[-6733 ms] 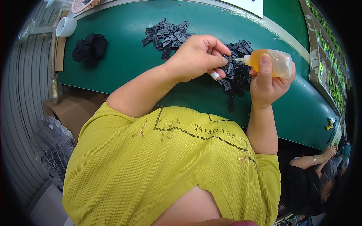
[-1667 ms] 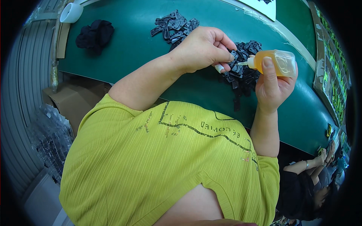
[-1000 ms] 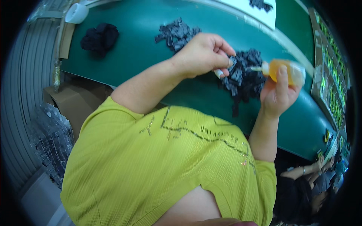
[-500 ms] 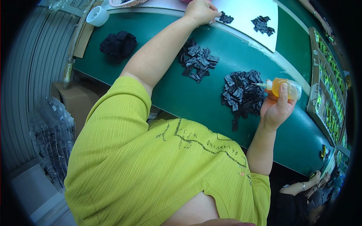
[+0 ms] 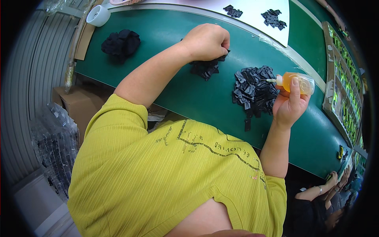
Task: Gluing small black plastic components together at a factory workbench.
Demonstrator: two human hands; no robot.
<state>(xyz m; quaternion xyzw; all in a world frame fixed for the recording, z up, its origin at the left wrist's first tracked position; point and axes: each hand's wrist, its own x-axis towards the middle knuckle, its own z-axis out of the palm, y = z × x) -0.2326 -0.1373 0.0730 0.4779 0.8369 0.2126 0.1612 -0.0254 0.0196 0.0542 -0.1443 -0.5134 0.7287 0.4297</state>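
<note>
My right hand (image 5: 290, 108) is closed around a clear squeeze bottle (image 5: 297, 83) of amber liquid, tilted nearly flat. Its thin nozzle points left, over a large heap of small flat black pieces (image 5: 249, 89). My left hand (image 5: 205, 42) hangs over a second pile of black pieces (image 5: 205, 70), fingers curled in and pressed together. A dark edge shows at its fingertips, but whether a piece is pinched there or lies in the pile behind is hidden. Two smaller groups of black pieces, a left one (image 5: 233, 11) and a right one (image 5: 273, 19), lie on a white board (image 5: 252, 24) beyond.
A crumpled black cloth (image 5: 121, 44) and a white ring-shaped roll (image 5: 98, 15) sit on the green table (image 5: 166, 93) at left. Trays of bright green parts (image 5: 342, 83) line the right side. Another person's hands (image 5: 337, 179) work at the lower right.
My left hand has come back from the white board to the nearer pile of black pieces. My right hand keeps the bottle in nearly the same place.
</note>
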